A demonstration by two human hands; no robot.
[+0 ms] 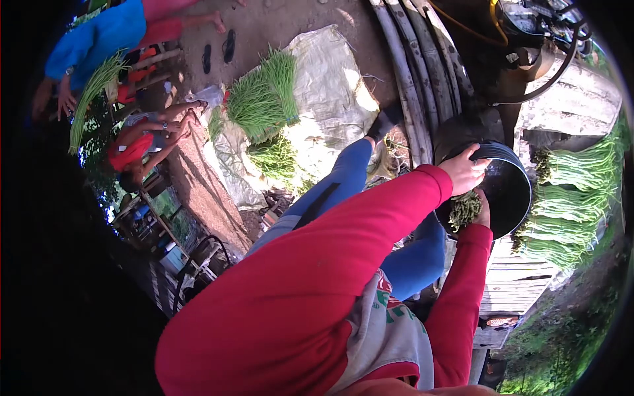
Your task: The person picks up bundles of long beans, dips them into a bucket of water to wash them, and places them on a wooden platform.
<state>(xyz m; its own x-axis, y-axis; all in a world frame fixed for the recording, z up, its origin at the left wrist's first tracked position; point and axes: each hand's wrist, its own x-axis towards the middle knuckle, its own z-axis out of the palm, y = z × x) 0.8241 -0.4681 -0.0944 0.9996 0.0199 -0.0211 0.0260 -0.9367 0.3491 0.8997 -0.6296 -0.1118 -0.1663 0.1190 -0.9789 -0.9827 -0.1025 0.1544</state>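
Over a round dark bucket point(516, 196), my left hand point(465, 170) curls round the upper side of a short-looking bundle of green stalks point(465, 210). Pressed against the bundle's right side is my right hand point(484, 212), its fingers partly hidden. The bundle's dark, ragged ends face the camera, and its far part is hidden by my hands. Liquid seems to glint inside the bucket.
Bundles of long green beans point(568, 204) lie on a slatted bench point(518, 284) at right. More bundles point(254, 105) rest on a pale sheet point(327, 72). Bamboo poles point(413, 79) lie above. Two people point(99, 39) point(135, 148) are at left, one holding beans point(92, 99).
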